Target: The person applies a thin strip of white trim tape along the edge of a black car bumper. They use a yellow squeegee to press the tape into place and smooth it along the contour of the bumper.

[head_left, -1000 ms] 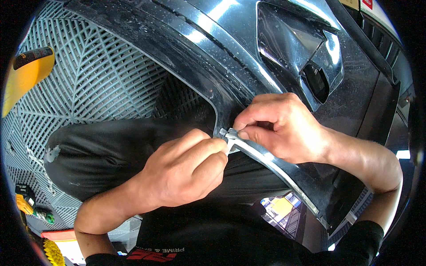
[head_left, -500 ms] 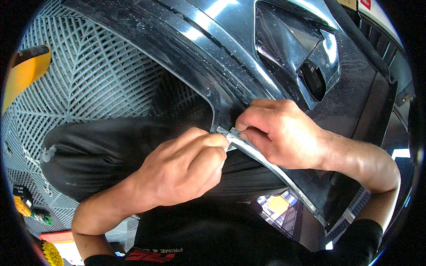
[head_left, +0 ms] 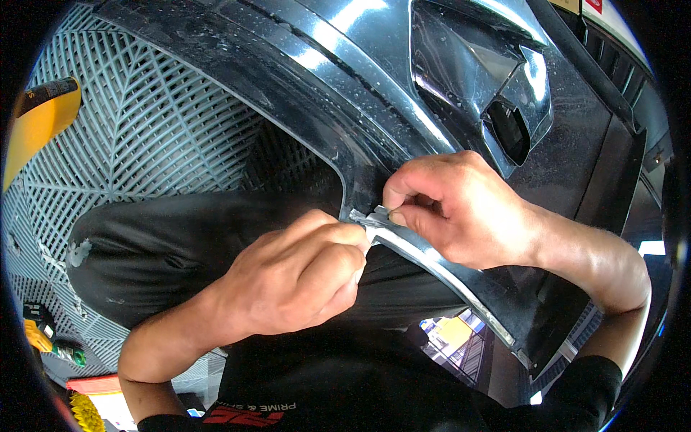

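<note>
A glossy black car bumper [head_left: 299, 101] spans the upper middle, its curved lower edge reaching over my lap. Along that edge runs a narrow silver-grey strip [head_left: 439, 270], bent up into a crumpled grey end [head_left: 376, 214] between my hands. Thumb and index finger of my right hand [head_left: 464, 209] pinch that crumpled end from the right. My left hand [head_left: 306, 273] is closed at the bumper's edge just to the left, with whitish material showing by its fingertips; its curled fingers hide exactly what they grip.
My bent leg in black trousers [head_left: 187, 237] lies beneath the bumper, on grey slatted floor tiles [head_left: 144, 108]. A yellow object with a black top [head_left: 50, 108] stands at far left. A black-and-yellow tool [head_left: 39, 327] and a yellow fuzzy item [head_left: 86, 410] lie at lower left.
My right hand has shifted slightly upward, and more of the crumpled strip end shows beside its thumb. The left hand stays nearly in place.
</note>
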Demonstrator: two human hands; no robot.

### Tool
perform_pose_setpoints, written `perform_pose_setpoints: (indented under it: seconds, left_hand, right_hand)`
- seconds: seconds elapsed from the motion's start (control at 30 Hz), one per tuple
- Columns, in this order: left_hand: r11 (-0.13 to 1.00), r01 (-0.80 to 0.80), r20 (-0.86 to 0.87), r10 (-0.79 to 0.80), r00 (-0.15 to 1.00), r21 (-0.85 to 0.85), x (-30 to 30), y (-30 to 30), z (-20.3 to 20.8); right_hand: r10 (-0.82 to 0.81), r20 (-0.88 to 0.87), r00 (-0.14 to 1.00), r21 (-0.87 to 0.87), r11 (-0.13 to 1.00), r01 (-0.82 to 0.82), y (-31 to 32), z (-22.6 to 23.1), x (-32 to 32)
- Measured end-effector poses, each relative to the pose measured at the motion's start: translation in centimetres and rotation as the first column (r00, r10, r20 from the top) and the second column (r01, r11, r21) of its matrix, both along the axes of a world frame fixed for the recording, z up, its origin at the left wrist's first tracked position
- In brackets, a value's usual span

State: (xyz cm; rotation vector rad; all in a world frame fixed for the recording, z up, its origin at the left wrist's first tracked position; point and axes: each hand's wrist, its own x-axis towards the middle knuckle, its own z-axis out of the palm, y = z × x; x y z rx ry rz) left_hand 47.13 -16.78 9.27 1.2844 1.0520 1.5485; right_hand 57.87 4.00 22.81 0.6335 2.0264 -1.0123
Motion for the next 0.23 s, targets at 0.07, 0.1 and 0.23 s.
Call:
perform_pose_setpoints:
  seconds: [0.07,0.1,0.23]
  left_hand:
    - [1.0,0.001,0.003,-0.001,1.0,-0.001,0.04,0.06,0.03]
    - [1.0,0.001,0.003,-0.001,1.0,-0.002,0.02,0.06,0.04]
    - [1.0,-0.016,0.001,0.016,1.0,-0.002,0.01,0.04,0.09]
  right_hand:
    - [0.007,-0.041,0.999,-0.012,1.0,-0.007,-0.02,-0.21,0.38]
    - [0.003,-0.059,0.998,-0.02,1.0,-0.004,-0.08,-0.28,0.48]
    - [0.021,-0.052,0.998,-0.027,0.999,-0.022,-0.13,-0.46,0.51]
